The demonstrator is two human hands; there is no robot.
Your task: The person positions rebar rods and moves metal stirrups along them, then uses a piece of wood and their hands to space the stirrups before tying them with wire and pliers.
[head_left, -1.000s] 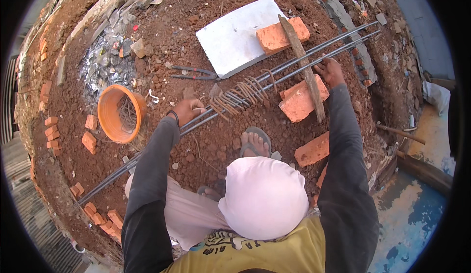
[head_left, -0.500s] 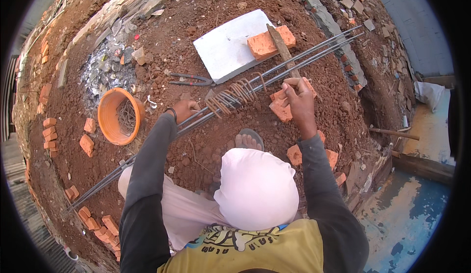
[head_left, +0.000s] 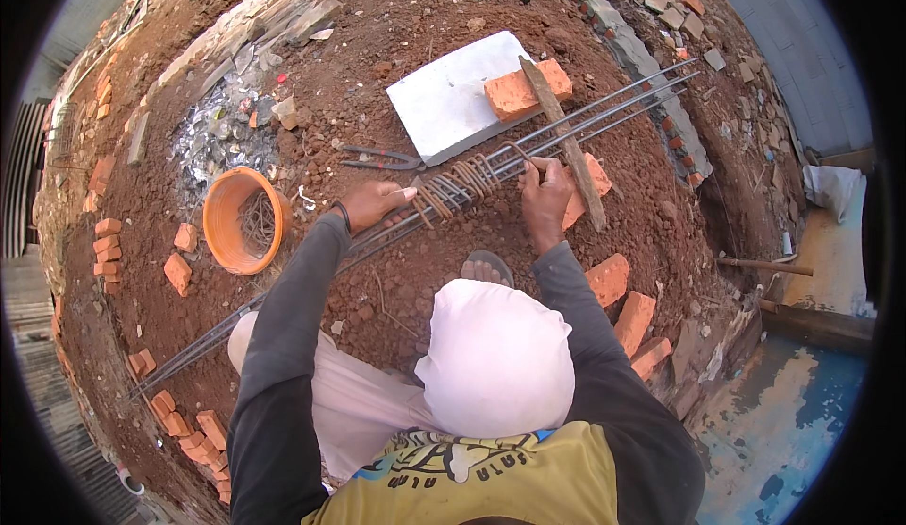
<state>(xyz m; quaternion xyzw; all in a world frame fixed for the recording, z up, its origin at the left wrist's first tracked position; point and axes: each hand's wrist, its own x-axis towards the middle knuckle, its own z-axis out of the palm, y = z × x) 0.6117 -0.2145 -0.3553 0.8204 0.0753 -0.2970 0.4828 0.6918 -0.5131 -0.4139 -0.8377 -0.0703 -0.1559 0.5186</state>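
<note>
At the frame's centre, the half-curled left hand grasps the steel rods beside the rusty rings, while the right hand bunches its fingers at their right end, whether pinching one I cannot tell.

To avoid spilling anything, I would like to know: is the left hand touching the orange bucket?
Apart. The head view shows reddish soil between the left hand and the orange bucket.

Rough, matt, rusty metal rings
</note>
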